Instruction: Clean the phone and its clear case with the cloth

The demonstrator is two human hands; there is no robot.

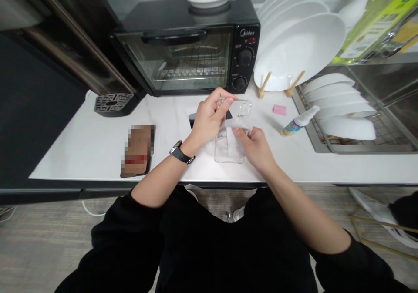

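Observation:
My left hand (212,115) is closed, thumb and fingers pinching a clear plastic phone case (244,108) above the counter. In my right hand (256,147) a thin white cloth or tissue (239,122) is gripped, touching or close to the lower edge of that case. Beneath my hands a second clear, case-shaped piece (230,156) lies on the white counter. Part of a dark flat object (192,119) shows behind my left hand; the rest is hidden. A small pink packet (280,109) and a small spray bottle (298,122) rest to the right.
A phone (137,150) with a pixelated screen lies at the left on the counter (81,153). Behind stands a black toaster oven (189,60) with a white pot on top. White plates (300,49) in a rack and bowls (346,127) by the sink are at the right.

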